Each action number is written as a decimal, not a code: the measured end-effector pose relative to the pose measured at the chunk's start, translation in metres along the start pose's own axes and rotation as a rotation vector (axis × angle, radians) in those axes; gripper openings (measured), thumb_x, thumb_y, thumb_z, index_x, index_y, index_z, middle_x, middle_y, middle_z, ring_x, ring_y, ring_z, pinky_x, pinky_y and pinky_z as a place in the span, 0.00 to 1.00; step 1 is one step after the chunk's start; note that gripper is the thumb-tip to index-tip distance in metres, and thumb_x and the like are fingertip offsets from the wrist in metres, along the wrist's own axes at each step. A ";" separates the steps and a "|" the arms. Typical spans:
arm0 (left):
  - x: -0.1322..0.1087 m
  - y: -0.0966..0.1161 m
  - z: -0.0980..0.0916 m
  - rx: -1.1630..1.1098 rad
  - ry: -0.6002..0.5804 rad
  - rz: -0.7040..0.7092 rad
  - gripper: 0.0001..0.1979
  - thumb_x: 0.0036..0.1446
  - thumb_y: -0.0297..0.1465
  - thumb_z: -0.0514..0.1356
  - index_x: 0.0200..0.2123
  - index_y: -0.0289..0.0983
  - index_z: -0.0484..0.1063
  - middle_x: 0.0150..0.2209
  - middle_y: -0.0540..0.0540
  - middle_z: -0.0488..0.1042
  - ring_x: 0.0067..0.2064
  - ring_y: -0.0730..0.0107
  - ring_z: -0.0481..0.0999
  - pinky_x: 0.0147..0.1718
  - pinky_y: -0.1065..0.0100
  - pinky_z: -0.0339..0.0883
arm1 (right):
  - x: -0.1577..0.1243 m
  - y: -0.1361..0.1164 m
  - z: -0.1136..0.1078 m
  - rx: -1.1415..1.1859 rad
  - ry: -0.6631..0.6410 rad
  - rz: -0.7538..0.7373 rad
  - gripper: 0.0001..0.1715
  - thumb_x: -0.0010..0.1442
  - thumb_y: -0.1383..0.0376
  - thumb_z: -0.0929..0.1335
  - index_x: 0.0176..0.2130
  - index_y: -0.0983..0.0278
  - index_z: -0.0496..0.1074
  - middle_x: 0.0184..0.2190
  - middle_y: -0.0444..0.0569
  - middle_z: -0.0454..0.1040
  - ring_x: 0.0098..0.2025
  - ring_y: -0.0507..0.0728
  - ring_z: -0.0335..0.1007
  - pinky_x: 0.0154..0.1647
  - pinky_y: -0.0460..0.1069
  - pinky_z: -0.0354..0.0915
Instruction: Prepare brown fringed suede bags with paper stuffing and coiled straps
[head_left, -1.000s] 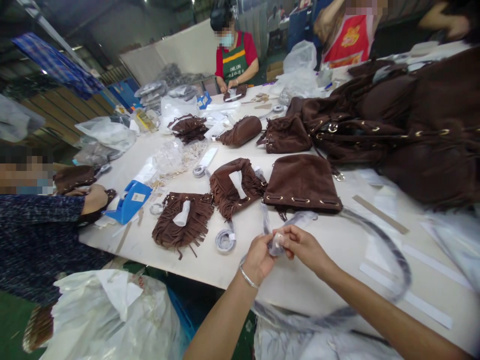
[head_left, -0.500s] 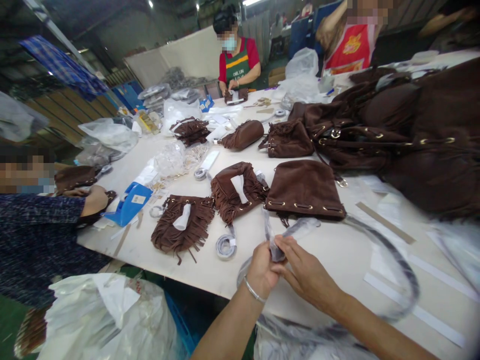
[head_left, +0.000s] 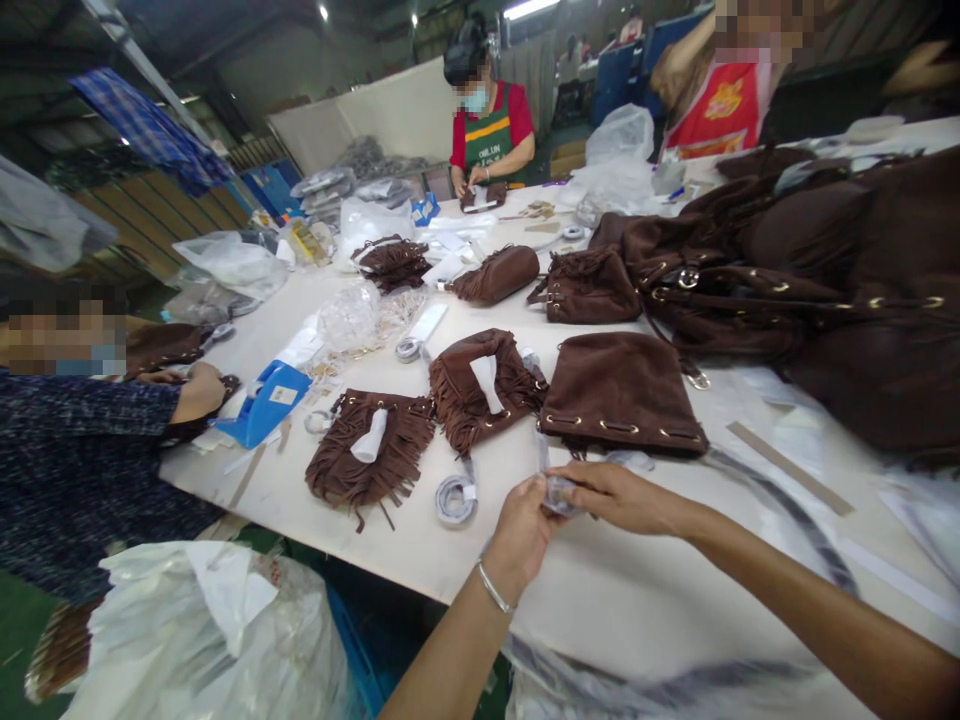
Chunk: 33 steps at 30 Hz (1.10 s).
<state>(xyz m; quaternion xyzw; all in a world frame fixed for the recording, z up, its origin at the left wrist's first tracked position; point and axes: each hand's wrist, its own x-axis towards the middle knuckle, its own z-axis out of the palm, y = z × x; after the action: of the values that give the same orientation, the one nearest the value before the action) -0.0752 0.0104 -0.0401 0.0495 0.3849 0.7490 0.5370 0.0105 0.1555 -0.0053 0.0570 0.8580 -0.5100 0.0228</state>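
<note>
Left hand [head_left: 527,530] and right hand [head_left: 611,495] have fingers clamped on a wrapped strap [head_left: 558,495]; just beyond the fingers lies a bag [head_left: 619,390], left of them a coil [head_left: 442,501].

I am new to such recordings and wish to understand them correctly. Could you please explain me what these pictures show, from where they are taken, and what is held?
There is no machine here, only a person's two bare hands. One camera, worn on that person's head, takes every picture, looking forward and down. The left hand, with a silvery bracelet at the wrist, and the right hand together hold a plastic-wrapped strap, which appears partly coiled. On the pale table lie a smooth brown bag, two fringed bags with white paper on them, and a wrapped coil. A heap of brown bags fills the right side. Across the table, a co-worker stands or sits; I cannot tell which.
</note>
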 end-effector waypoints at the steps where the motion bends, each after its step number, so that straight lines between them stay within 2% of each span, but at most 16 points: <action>1: 0.001 0.001 -0.001 0.018 -0.001 0.024 0.17 0.60 0.40 0.59 0.43 0.31 0.73 0.42 0.37 0.76 0.43 0.61 0.75 0.45 0.60 0.69 | 0.006 0.001 -0.004 -0.003 -0.021 0.005 0.19 0.64 0.59 0.61 0.50 0.61 0.74 0.43 0.50 0.76 0.45 0.59 0.70 0.50 0.54 0.65; 3: 0.003 0.001 -0.003 0.042 0.003 0.039 0.18 0.60 0.41 0.59 0.43 0.31 0.73 0.44 0.36 0.75 0.44 0.60 0.75 0.46 0.60 0.69 | 0.018 0.006 -0.008 -0.041 -0.003 0.007 0.20 0.64 0.59 0.60 0.48 0.62 0.75 0.43 0.52 0.75 0.46 0.60 0.70 0.52 0.55 0.64; 6: 0.006 0.001 -0.006 0.075 0.023 0.031 0.19 0.59 0.41 0.59 0.44 0.31 0.73 0.45 0.35 0.75 0.44 0.58 0.75 0.47 0.57 0.69 | 0.032 0.016 -0.003 -0.080 0.099 0.007 0.19 0.63 0.59 0.60 0.47 0.63 0.75 0.42 0.53 0.73 0.45 0.59 0.70 0.49 0.55 0.66; 9: 0.008 -0.001 -0.007 0.116 0.054 0.025 0.20 0.59 0.43 0.58 0.42 0.31 0.73 0.41 0.35 0.76 0.42 0.57 0.77 0.47 0.55 0.69 | 0.040 0.025 0.005 -0.023 0.202 0.084 0.17 0.62 0.58 0.62 0.46 0.64 0.70 0.35 0.49 0.72 0.34 0.54 0.70 0.35 0.49 0.69; 12: 0.011 -0.001 -0.006 0.135 0.083 0.014 0.21 0.58 0.44 0.59 0.41 0.30 0.72 0.39 0.34 0.77 0.41 0.56 0.77 0.46 0.54 0.70 | 0.043 0.031 0.008 0.088 0.234 0.165 0.15 0.62 0.56 0.64 0.42 0.64 0.66 0.26 0.43 0.69 0.24 0.51 0.66 0.23 0.45 0.65; 16: 0.014 0.003 -0.003 0.094 0.051 0.034 0.17 0.59 0.40 0.59 0.43 0.30 0.72 0.42 0.35 0.76 0.43 0.57 0.77 0.48 0.52 0.68 | 0.045 0.035 0.007 0.158 0.218 0.181 0.13 0.60 0.55 0.65 0.36 0.64 0.66 0.25 0.43 0.69 0.23 0.51 0.66 0.18 0.43 0.64; 19: 0.016 0.009 0.001 0.042 0.020 0.006 0.14 0.58 0.36 0.60 0.40 0.30 0.72 0.40 0.37 0.76 0.43 0.57 0.76 0.49 0.50 0.68 | 0.048 0.036 0.002 0.165 0.201 0.212 0.12 0.59 0.56 0.65 0.35 0.64 0.66 0.25 0.43 0.69 0.24 0.51 0.67 0.16 0.43 0.64; 24: 0.023 0.015 0.002 0.092 0.003 -0.051 0.16 0.57 0.36 0.60 0.43 0.30 0.71 0.42 0.35 0.75 0.41 0.57 0.77 0.47 0.48 0.70 | 0.057 0.037 -0.010 0.116 0.018 0.221 0.08 0.57 0.61 0.65 0.32 0.64 0.68 0.24 0.42 0.68 0.22 0.50 0.66 0.15 0.43 0.63; 26: 0.027 0.015 0.000 0.106 -0.004 -0.059 0.16 0.58 0.36 0.59 0.44 0.30 0.70 0.42 0.35 0.75 0.42 0.56 0.77 0.47 0.47 0.70 | 0.062 0.037 -0.011 0.132 -0.013 0.254 0.09 0.57 0.60 0.66 0.32 0.64 0.68 0.24 0.42 0.68 0.21 0.50 0.66 0.15 0.43 0.63; 29: 0.033 0.014 -0.004 0.126 0.036 -0.051 0.14 0.55 0.33 0.60 0.43 0.31 0.70 0.40 0.38 0.76 0.40 0.59 0.77 0.46 0.49 0.71 | 0.066 0.037 -0.003 0.117 0.106 0.277 0.13 0.58 0.55 0.66 0.34 0.64 0.67 0.25 0.43 0.69 0.22 0.51 0.67 0.16 0.44 0.62; 33: 0.037 0.014 -0.004 0.204 0.128 -0.062 0.12 0.52 0.31 0.59 0.39 0.31 0.72 0.36 0.39 0.76 0.37 0.62 0.76 0.40 0.56 0.73 | 0.053 0.032 0.013 0.005 0.348 0.222 0.15 0.63 0.54 0.63 0.35 0.63 0.67 0.27 0.45 0.72 0.27 0.53 0.69 0.26 0.47 0.66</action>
<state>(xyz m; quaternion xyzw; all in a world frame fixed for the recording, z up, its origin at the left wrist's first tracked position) -0.1031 0.0378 -0.0462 0.0442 0.4938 0.6908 0.5264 -0.0380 0.1631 -0.0442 0.2386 0.8362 -0.4888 -0.0701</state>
